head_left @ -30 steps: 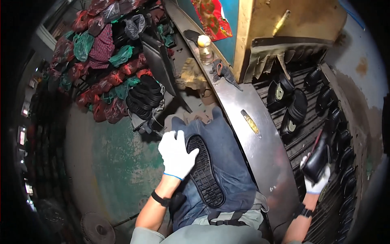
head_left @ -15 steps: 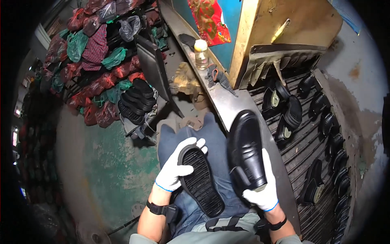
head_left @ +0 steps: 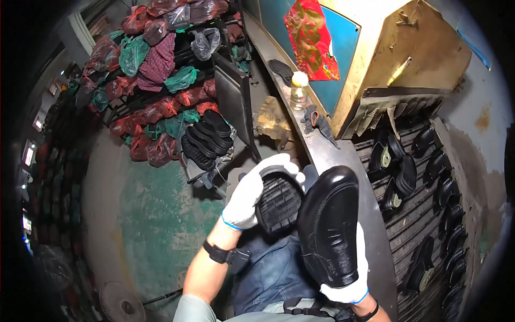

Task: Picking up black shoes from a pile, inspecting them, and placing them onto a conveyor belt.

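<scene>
Over my lap, my left hand (head_left: pixel 249 190), in a white glove, grips a black shoe sole (head_left: pixel 280 204) by its edge, its ribbed tread turned up toward me. Just right of it, a glossy black leather shoe upper (head_left: pixel 330 225) points toe away from me. My gloved right hand (head_left: pixel 351 279) cups its heel end from below and along the right side; most of those fingers are hidden behind it. The sole's right edge comes close to the upper's left side, and whether they touch I cannot tell.
A metal ledge (head_left: pixel 335 155) runs beside me, bearing a yellow-capped bottle (head_left: pixel 299 94) and a dark tool (head_left: pixel 320 123). On the right, a slatted conveyor (head_left: pixel 386 233) carries several black shoes. Black soles (head_left: pixel 206 140) are piled on a stand at left, before shelves of bagged goods (head_left: pixel 161 115). A fan (head_left: pixel 120 303) stands lower left.
My left hand has tipped the sole, so it looks shorter, and raised it nearer the upper. The upper has tilted too, its toe now facing me more. My view has shifted to the left.
</scene>
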{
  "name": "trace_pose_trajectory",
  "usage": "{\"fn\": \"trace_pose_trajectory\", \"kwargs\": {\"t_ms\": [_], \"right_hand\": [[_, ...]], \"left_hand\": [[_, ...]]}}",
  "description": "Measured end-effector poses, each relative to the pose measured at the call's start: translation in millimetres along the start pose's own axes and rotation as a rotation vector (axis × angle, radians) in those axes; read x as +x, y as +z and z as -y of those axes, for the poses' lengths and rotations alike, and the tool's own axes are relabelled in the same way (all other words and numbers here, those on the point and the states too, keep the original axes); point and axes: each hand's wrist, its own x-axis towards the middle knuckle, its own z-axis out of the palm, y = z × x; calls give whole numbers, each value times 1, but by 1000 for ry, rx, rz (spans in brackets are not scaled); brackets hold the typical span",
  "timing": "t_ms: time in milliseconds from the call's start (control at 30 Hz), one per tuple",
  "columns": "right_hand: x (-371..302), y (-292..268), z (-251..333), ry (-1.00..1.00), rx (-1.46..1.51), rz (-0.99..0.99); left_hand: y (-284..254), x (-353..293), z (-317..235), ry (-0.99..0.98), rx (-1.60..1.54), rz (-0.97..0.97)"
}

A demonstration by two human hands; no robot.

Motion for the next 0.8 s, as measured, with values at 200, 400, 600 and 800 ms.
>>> {"fn": "trace_pose_trajectory", "kwargs": {"t_ms": [200,400,600,800], "right_hand": [[-14,6,-12,98,-60,99],[-20,12,-17,75,-109,147],[-15,15,-21,98,-22,128],[-10,15,-23,123,11,141]], "left_hand": [[-11,-33,32,-95,8,-84],[-3,-19,12,-195,147,59],[4,-16,8,-225,190,65],[4,-15,6,-236,178,103]]}}
